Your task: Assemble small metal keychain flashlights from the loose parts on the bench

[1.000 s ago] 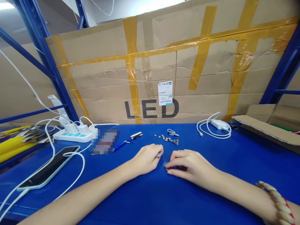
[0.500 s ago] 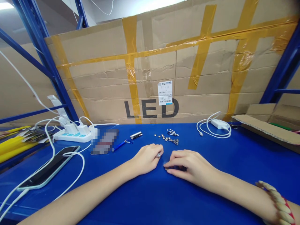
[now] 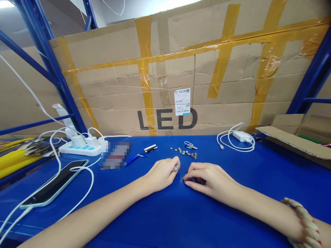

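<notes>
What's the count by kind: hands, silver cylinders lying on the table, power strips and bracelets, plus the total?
Left hand and right hand: 2
Silver cylinder: 1
Power strip: 1
Bracelet: 1
Total: 5

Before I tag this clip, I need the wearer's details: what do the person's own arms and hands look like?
The left hand and right hand are gloveless; no sleeves show. A chunky beige-and-brown bracelet with touches of red circles the right forearm; the left forearm shows none.
</notes>
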Tool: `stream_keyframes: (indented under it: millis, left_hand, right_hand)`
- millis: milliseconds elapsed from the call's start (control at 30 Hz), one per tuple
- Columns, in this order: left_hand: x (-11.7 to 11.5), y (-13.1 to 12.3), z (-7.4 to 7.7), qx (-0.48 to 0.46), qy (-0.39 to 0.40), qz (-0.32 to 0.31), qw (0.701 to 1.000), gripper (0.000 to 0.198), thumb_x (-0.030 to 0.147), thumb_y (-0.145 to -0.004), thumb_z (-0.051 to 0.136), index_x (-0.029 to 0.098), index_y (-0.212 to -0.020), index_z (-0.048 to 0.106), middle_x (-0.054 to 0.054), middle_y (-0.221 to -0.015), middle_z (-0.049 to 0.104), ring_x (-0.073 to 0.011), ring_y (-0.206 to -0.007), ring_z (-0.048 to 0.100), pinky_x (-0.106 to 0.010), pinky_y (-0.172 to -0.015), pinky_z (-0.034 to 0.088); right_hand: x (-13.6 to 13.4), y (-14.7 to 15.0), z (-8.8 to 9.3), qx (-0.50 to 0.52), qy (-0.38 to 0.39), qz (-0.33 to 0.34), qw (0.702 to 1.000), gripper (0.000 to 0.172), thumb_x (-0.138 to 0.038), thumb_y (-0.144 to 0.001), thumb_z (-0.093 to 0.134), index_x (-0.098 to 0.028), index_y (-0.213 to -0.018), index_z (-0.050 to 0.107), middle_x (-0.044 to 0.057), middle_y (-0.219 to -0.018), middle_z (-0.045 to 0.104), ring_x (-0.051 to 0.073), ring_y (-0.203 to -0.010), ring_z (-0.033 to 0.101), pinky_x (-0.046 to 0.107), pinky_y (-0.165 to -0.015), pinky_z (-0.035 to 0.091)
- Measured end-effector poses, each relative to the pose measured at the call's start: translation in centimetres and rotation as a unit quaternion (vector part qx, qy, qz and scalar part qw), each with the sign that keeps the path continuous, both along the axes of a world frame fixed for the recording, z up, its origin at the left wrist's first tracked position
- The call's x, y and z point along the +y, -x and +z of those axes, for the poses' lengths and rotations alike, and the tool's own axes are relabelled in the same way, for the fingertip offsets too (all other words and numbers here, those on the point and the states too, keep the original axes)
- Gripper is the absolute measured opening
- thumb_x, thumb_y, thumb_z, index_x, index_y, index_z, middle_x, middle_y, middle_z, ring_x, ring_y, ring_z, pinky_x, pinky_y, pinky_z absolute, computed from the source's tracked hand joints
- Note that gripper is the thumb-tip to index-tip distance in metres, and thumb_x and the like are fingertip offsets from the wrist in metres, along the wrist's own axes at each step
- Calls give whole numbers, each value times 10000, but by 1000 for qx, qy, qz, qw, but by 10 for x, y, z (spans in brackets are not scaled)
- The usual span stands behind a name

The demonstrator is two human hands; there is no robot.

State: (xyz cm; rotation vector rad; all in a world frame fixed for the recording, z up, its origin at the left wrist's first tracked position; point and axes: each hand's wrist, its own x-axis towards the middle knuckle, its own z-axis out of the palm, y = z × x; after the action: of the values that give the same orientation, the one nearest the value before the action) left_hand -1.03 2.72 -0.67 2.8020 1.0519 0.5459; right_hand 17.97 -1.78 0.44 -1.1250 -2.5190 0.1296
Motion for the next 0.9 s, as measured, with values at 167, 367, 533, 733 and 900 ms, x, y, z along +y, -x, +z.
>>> stream_keyframes:
  millis: [167,367,533,733,900]
  left_hand:
    - [0,1,0,4,-2,1,1000,103,125,-825,354,214,-781,380,19,-698,507,-146,-618,490,-231,-571,345]
    - [0,0,0,10,3,3,1000,93,141,-827,355,216,-770,358,19,-708,506,-147,-625,489,-229,-568,340]
    - [0,0,0,11,3,5,1000,94,146,-834,352,215,-770,356,19,-708,505,-145,-627,490,-227,-568,340]
    - [0,0,-1,9,-8,1,1000,93,159,-848,352,214,-773,364,23,-692,499,-141,-611,483,-228,-560,334]
    - [-1,-1,0,1,-3,4,1000,80,189,-865,356,213,-791,378,24,-694,503,-138,-615,490,-224,-564,342]
  right_hand:
    - [0,-1,0,-1,2,3,1000,184,-275,-861,524,-231,-940,685,14,-878,649,146,-793,610,230,-696,448]
    - [2,-3,-3,2,-5,14,1000,199,-295,-868,517,-253,-964,686,12,-878,648,143,-782,609,228,-691,442]
    - [2,-4,-5,2,-9,17,1000,200,-291,-865,522,-259,-969,690,11,-882,649,142,-777,610,224,-679,441]
    - [1,-3,-4,7,-8,17,1000,194,-285,-857,535,-262,-968,692,10,-876,646,140,-767,610,220,-669,445]
    - [1,-4,-5,13,-9,23,1000,194,-298,-858,534,-264,-964,693,9,-863,644,136,-761,609,214,-658,446]
